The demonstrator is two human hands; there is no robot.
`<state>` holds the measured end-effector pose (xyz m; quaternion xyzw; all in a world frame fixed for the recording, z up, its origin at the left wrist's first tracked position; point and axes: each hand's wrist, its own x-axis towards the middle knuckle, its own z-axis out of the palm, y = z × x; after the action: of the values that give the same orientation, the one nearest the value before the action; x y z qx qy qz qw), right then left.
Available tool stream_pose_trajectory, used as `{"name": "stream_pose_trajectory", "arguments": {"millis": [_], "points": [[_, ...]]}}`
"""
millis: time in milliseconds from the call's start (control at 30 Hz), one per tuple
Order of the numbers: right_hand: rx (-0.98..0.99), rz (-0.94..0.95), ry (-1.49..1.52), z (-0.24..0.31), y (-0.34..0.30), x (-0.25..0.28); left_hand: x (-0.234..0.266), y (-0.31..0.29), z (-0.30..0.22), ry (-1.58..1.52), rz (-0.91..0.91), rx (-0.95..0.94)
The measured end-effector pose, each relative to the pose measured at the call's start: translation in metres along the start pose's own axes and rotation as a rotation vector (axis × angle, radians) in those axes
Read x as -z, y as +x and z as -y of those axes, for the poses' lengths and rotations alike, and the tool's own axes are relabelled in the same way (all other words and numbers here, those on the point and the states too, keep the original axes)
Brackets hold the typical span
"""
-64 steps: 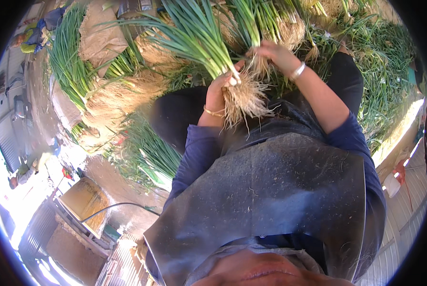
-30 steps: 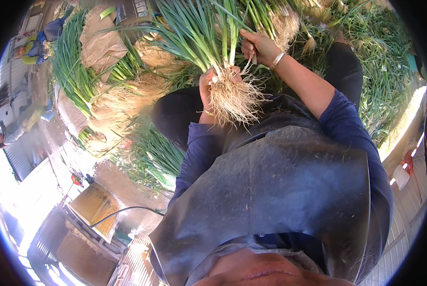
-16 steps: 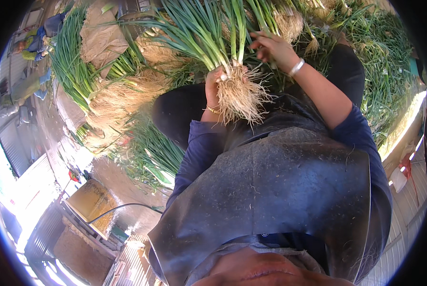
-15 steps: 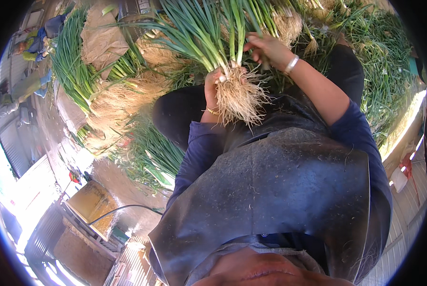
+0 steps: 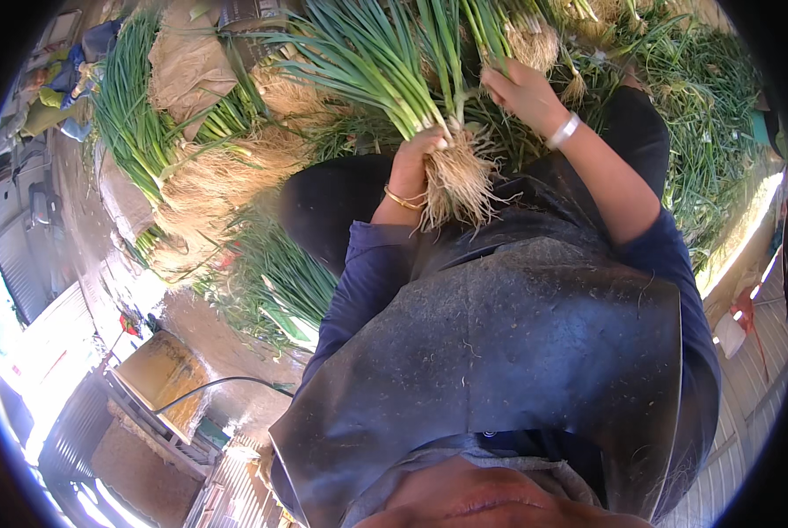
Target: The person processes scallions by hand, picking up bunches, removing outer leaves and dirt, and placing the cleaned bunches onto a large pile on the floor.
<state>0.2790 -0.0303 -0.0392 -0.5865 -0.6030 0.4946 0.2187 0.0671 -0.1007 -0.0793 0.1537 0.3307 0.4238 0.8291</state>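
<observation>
My left hand [image 5: 415, 157] is wrapped round the white bases of a bunch of green onions [image 5: 392, 88]. Their long leaves fan away from me, and the pale stringy roots [image 5: 460, 180] hang toward my apron. To the right of the bunch, my right hand [image 5: 528, 97] is closed, its fingertips drawn together beside the stalks. What those fingers pinch, if anything, is too blurred to make out.
Rooted onions lie piled at the left [image 5: 209, 180], partly under brown sacking [image 5: 192, 66]. Loose green leaves [image 5: 711, 132] cover the ground at the right. A yellowish box [image 5: 161, 378] stands at lower left. My dark knees [image 5: 332, 207] flank the bunch.
The bunch and my left hand have shifted slightly right. My right hand has moved a little right and toward me, and its fingers have closed from a looser spread.
</observation>
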Motion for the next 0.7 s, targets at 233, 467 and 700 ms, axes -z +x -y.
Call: {"name": "stream_pose_trajectory", "arguments": {"millis": [233, 467, 700], "points": [[0.078, 0.267, -0.682, 0.015, 0.066, -0.03, -0.014, 0.005, 0.016, 0.291, -0.267, 0.029], [0.256, 0.226, 0.733, -0.014, -0.027, 0.039, 0.007, 0.006, 0.015, 0.097, -0.307, 0.068], [-0.096, 0.329, 0.266, -0.052, -0.037, -0.038, -0.03, -0.013, -0.014, -0.355, 0.215, 0.061]]}}
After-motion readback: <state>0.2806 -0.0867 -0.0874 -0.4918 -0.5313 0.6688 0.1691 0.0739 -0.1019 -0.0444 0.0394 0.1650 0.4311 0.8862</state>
